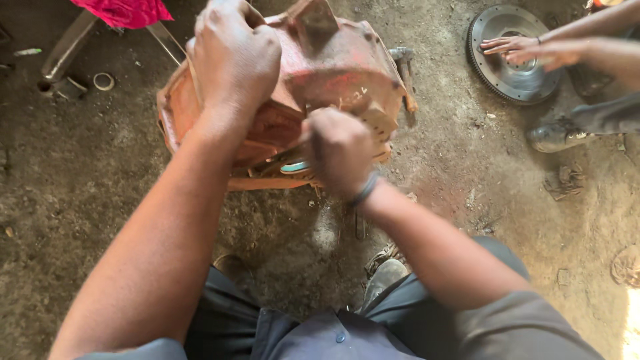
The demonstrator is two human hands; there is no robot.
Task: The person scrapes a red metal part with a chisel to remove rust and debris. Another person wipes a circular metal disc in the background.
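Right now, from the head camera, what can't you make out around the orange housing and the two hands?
- Tool in the right hand: the fist hides it; only a teal tip shows.
- Near face of the orange metal housing: covered by the left hand and forearm.
- Co-worker by the toothed flywheel: cut off by the right edge; only hands and a shoe show.
- Red cloth: cut by the top edge.

You're in a rough repair workshop, squatting on a grimy dirt floor (80, 173). A toothed flywheel (513, 57), a rusty red metal housing (333, 67) and loose metal scraps (63, 73) lie around you
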